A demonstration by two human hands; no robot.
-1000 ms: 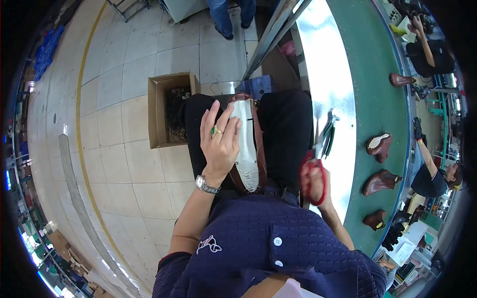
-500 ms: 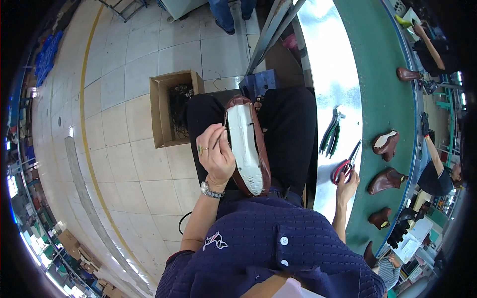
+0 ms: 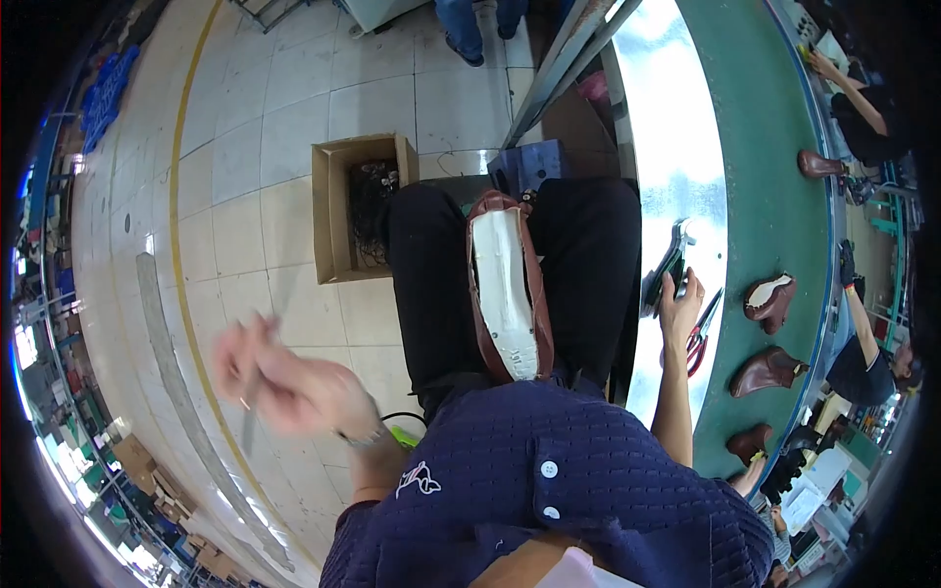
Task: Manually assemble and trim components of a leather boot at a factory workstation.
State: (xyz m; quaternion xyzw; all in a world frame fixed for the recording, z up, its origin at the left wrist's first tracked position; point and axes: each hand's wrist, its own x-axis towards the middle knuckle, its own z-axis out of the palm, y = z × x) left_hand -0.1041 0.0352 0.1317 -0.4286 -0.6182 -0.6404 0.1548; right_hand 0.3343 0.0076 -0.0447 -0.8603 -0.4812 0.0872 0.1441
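A brown leather shoe [image 3: 544, 323] lies sole up between my thighs, its pale midsole [image 3: 502, 274] facing me and its toe away. No hand touches it. Off to the left, over the floor, my left hand [image 3: 289, 382] is smeared by motion; a thin blurred streak crosses its fingers, and I cannot make out what they hold. On the metal bench at my right, my right hand [image 3: 679, 309] closes its fingers on pliers [image 3: 670, 263] with dark green handles. Red-handled scissors [image 3: 698, 343] lie beside that hand.
An open cardboard box [image 3: 331, 220] with dark scraps stands on the floor by my left knee. Along the green belt [image 3: 760, 186] right of the metal bench [image 3: 676, 118] sit several brown boots [image 3: 767, 370]. Co-workers are beyond it. A blue crate [image 3: 529, 167] lies ahead of my knees.
My left hand has swung from beside the shoe out to the left. My right hand has let go of the scissors and moved forward onto the pliers. The shoe stays on my lap.
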